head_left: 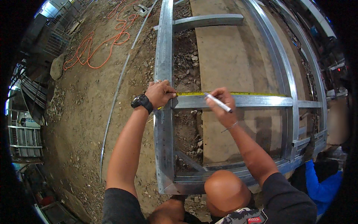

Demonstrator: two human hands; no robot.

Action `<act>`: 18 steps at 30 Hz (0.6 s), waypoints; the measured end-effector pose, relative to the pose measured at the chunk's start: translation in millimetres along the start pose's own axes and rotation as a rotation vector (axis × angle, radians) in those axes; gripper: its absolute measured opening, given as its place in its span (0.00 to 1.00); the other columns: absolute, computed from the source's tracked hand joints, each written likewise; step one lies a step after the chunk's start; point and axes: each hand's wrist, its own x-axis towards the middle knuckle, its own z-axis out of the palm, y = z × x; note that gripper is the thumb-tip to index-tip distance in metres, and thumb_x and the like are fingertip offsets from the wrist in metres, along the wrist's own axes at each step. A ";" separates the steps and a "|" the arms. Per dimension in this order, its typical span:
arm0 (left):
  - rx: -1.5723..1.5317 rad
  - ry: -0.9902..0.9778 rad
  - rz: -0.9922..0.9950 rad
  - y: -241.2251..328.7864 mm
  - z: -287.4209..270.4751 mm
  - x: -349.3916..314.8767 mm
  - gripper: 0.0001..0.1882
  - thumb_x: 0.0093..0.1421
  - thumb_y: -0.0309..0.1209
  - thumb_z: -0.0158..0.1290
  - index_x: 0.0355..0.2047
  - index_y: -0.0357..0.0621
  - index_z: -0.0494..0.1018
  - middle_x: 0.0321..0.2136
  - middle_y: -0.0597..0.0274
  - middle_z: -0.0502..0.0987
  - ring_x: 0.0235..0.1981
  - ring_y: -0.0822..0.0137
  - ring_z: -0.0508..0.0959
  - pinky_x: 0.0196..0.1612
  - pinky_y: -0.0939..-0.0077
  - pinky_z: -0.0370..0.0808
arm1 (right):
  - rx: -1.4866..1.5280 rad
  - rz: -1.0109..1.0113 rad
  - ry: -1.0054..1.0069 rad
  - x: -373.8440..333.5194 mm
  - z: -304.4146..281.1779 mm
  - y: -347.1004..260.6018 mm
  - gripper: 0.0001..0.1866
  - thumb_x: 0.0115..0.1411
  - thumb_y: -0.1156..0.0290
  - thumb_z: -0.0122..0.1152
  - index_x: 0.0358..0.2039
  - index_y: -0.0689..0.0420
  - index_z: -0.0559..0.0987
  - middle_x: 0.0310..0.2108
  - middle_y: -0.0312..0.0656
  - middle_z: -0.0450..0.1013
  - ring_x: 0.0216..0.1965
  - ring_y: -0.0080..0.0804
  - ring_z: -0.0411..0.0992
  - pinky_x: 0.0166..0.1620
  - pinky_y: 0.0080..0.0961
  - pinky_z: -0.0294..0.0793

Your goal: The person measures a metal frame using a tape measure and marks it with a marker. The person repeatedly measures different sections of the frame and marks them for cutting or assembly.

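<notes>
Dirt ground (87, 112) beneath, the left hand (159, 94) pinches a partly hidden tape measure (194, 94); right hand (227, 100) grips marker (219, 103).

Tape measure (261, 94) along crossbar (257, 101); cord (99, 67) on ground (85, 104), left of frame (164, 56).

Free room above the board (233, 61)
A hand could pass between upper bar (209, 22) and tape (257, 94); left rail (164, 44) borders one side, while right forearm (251, 147) and knee (226, 188) crowd the space below the lower bar (257, 101).

Metalwork yard or bldg. site; dirt gnd. (80, 104) w/ stones (194, 58); lg. metal frame (164, 48); orange cable (97, 68)
</notes>
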 end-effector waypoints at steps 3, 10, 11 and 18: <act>-0.024 0.004 -0.019 -2.5 -0.4 2.8 0.11 0.65 0.42 0.65 0.44 0.57 0.90 0.37 0.66 0.81 0.45 0.58 0.80 0.54 0.57 0.68 | 0.060 0.122 -0.054 -10.8 27.3 -2.7 0.09 0.68 0.72 0.68 0.44 0.56 0.76 0.35 0.33 0.79 0.34 0.19 0.76 0.40 0.21 0.78; -0.047 -0.011 0.016 -14.5 2.9 7.4 0.11 0.64 0.41 0.66 0.43 0.54 0.90 0.36 0.65 0.81 0.42 0.58 0.81 0.50 0.59 0.71 | -0.307 -0.160 0.118 -26.7 3.2 7.7 0.12 0.69 0.65 0.71 0.50 0.53 0.83 0.40 0.41 0.84 0.38 0.29 0.81 0.42 0.31 0.80; -0.042 -0.005 0.011 -15.7 2.1 6.8 0.11 0.63 0.41 0.66 0.43 0.54 0.90 0.36 0.64 0.81 0.42 0.58 0.81 0.50 0.58 0.71 | -0.458 -0.298 0.165 -17.1 -13.4 8.8 0.13 0.69 0.66 0.71 0.52 0.52 0.83 0.40 0.41 0.84 0.41 0.35 0.81 0.49 0.34 0.78; -0.043 0.034 0.029 -8.2 1.2 3.8 0.11 0.64 0.42 0.66 0.42 0.54 0.89 0.36 0.62 0.80 0.42 0.54 0.80 0.50 0.56 0.71 | -0.964 -0.115 0.035 23.4 -121.9 19.4 0.09 0.69 0.59 0.68 0.45 0.47 0.82 0.37 0.35 0.83 0.47 0.36 0.80 0.65 0.47 0.61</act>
